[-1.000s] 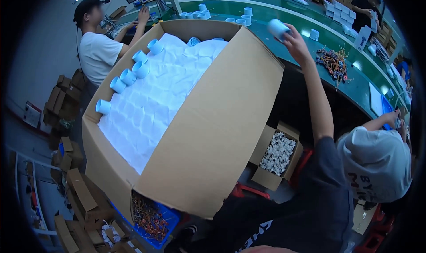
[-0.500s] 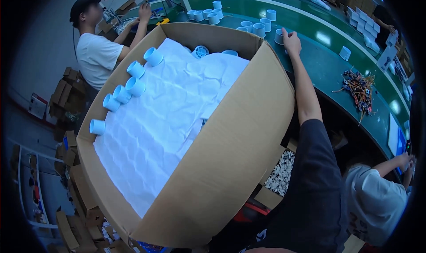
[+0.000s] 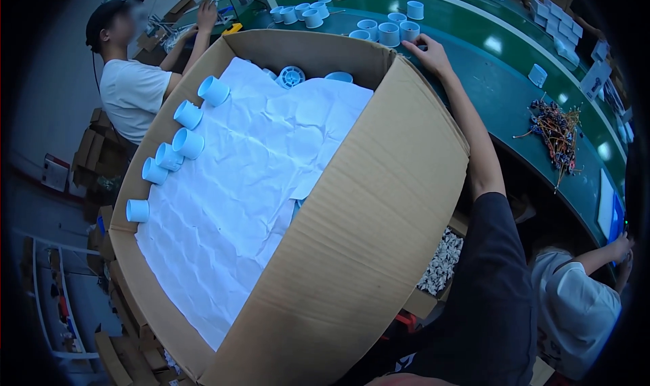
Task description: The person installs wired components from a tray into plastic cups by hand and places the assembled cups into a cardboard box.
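In the head view, the right hand [image 3: 429,54], fingers loosely curled, meets a blue cup [image 3: 409,31] on the far green table [image 3: 494,92]; I cannot tell whether it grips. Six cups [image 3: 188,144] already sit along the left of the paper [image 3: 237,190] inside the box [image 3: 365,210]; others remain tabled.

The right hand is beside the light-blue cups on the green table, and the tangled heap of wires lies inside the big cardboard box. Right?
Not quite: in the head view, the tangled heap of wires lies on the green table, not inside the big cardboard box.
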Demonstrator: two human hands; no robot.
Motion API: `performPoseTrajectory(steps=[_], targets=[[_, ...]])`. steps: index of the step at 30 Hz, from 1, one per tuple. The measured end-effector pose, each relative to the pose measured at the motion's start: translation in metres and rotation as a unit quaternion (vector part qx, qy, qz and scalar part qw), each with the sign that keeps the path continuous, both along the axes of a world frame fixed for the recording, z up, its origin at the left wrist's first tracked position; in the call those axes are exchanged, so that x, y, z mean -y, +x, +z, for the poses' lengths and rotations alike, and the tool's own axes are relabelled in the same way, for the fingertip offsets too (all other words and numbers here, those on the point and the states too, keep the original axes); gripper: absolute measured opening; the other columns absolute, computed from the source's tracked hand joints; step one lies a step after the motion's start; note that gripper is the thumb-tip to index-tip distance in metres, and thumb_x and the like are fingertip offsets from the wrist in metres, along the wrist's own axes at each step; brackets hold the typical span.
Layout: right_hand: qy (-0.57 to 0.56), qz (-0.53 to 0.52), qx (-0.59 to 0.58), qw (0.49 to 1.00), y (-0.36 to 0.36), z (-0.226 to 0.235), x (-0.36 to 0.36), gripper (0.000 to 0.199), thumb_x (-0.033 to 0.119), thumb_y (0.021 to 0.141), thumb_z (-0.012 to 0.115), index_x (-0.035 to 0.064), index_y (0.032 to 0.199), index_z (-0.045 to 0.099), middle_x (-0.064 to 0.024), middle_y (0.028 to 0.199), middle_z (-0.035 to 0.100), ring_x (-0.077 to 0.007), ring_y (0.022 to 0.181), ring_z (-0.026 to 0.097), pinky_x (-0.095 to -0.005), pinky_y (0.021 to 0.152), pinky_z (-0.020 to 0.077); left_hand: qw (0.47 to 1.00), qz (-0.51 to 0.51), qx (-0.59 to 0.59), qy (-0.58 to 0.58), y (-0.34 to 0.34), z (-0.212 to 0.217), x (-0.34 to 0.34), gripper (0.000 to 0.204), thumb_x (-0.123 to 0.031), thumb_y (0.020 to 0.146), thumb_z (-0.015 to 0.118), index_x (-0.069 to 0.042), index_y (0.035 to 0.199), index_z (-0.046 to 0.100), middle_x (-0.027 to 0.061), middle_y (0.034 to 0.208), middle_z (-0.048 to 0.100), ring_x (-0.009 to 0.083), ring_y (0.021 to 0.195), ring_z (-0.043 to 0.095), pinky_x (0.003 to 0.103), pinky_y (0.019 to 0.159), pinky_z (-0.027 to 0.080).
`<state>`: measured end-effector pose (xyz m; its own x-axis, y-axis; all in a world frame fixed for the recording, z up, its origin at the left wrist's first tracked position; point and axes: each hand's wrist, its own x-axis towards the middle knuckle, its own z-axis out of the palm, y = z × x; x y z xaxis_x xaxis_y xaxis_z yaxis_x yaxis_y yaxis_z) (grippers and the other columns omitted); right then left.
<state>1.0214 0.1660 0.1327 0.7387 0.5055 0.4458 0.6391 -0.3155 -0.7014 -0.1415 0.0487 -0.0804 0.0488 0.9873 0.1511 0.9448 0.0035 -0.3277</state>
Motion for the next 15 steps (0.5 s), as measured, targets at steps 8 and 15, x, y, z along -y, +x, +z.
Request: performPoseTrajectory(steps=[8,15], targets=[[0.020,-0.018,0.033,0.999,0.022,-0.014,-0.001,0.062,0.052,0.078,0.067,0.0038,0.115,0.057,-0.0167,0.109,0.063,-0.0267,0.099,0.060,-0.0349,0.086,0.0463,0.999,-0.004,0.036,-0.024,-0.023,0.002,0.008,0.057,-0.044,0.085,0.057,-0.002,0.123,0.050,0.0218,0.102,0.060,0.0349,0.093,0.059,0.043,0.079,0.047],[-0.212,-0.016,0.073,0.974,0.022,-0.013,-0.014,0.091,0.060,0.078,0.061,0.0048,0.143,0.028,-0.0187,0.136,0.047,-0.0348,0.120,0.050,-0.0386,0.098,0.0417,0.996,-0.011,0.076,-0.052,0.261,0.187,-0.263,0.055,-0.039,0.088,0.056,-0.001,0.127,0.048,0.0225,0.107,0.059,0.0348,0.098,0.059,0.043,0.085,0.046]])
